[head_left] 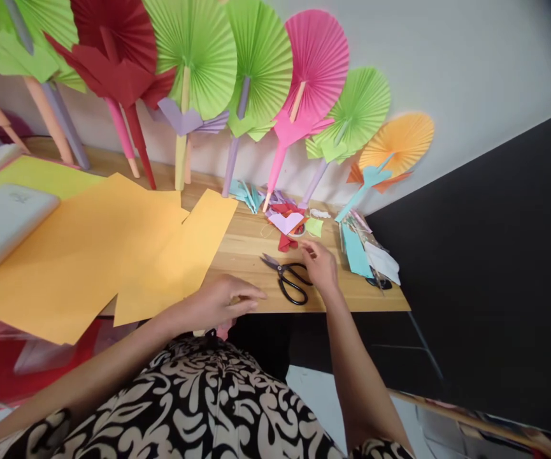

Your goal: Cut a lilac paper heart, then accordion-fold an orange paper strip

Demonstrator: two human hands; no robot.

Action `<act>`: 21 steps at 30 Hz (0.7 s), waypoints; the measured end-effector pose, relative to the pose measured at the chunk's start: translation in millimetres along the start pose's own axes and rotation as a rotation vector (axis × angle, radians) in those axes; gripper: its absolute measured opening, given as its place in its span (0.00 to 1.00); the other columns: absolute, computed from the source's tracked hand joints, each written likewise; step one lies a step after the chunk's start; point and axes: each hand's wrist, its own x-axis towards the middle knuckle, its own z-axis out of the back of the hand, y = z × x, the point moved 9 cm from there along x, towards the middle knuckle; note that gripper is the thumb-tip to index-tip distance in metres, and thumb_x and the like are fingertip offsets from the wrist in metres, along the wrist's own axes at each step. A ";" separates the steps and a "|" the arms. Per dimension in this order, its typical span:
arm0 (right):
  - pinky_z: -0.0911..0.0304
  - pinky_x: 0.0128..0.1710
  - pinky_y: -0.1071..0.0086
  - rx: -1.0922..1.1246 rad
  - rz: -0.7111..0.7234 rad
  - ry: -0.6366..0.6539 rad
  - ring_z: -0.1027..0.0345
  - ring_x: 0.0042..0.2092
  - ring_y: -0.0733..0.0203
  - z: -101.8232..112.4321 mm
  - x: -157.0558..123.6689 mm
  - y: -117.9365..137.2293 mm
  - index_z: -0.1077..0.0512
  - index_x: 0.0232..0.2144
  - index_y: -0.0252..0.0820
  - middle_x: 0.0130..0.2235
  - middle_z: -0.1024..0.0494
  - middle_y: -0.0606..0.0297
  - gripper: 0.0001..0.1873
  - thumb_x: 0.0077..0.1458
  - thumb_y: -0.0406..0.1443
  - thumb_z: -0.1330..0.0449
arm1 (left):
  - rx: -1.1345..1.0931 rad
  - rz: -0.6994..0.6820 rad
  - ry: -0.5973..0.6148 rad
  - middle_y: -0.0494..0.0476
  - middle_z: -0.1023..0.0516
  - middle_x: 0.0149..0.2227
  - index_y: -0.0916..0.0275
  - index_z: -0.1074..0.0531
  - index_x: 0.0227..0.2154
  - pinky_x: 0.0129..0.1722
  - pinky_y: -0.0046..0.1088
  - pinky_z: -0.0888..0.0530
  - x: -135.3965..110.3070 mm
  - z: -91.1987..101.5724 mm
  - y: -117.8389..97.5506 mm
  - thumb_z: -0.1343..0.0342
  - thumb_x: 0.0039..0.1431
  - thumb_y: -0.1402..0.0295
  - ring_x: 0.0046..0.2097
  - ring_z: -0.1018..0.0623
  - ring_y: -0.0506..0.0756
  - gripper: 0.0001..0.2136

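Black-handled scissors (282, 270) lie on the wooden tabletop (241, 255), blades toward upper left, between the two bare hands. From my remote seat I view both from above. Left hand (220, 299): over the front edge, left of the scissors, thumb and fingers apart, nothing between them that I can see. Right hand (322, 264): bent in just right of the scissors, fingers curled toward red scraps (287, 242); I cannot tell whether the tips meet or pinch anything. Just beyond the scraps I note a lilac heart-shaped paper (287, 222), with a lime scrap (314, 227) to its right and white string (320, 214) behind. Light-blue folded pieces (250, 196) sit farther left. Orange sheets (88, 248) spread across the left side, a pale slab (12, 220) resting at their far left. Right end: a turquoise strip (355, 248) beside white paper (381, 261). Along the wall I log pleated paper fans on sticks, among them a pink fan (320, 57) and, rightmost, an orange fan (399, 143).
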 end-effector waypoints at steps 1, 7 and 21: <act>0.32 0.48 0.59 -0.041 0.026 0.016 0.27 0.45 0.53 -3.4 -1.3 3.2 0.24 0.49 0.43 0.45 0.20 0.57 0.17 0.61 0.35 0.47 | 0.015 -0.003 -0.056 0.56 0.17 0.38 0.59 0.20 0.45 0.39 0.23 0.27 -1.6 2.5 3.9 0.49 0.70 0.60 0.39 0.18 0.54 0.14; 0.44 0.61 0.57 -0.235 0.240 0.158 0.37 0.58 0.48 -23.2 12.9 36.9 0.28 0.56 0.40 0.56 0.24 0.54 0.24 0.59 0.27 0.49 | 0.094 -0.124 -0.155 0.55 0.18 0.30 0.62 0.20 0.36 0.39 0.24 0.29 -7.2 -7.4 6.4 0.52 0.71 0.63 0.34 0.20 0.53 0.16; 0.37 0.49 0.63 -0.260 0.224 0.250 0.28 0.49 0.54 -29.7 22.7 26.1 0.23 0.43 0.45 0.47 0.19 0.58 0.13 0.64 0.33 0.47 | 0.124 -0.135 -0.112 0.55 0.18 0.32 0.62 0.20 0.36 0.38 0.23 0.30 -2.6 -17.8 22.1 0.52 0.71 0.64 0.34 0.20 0.52 0.16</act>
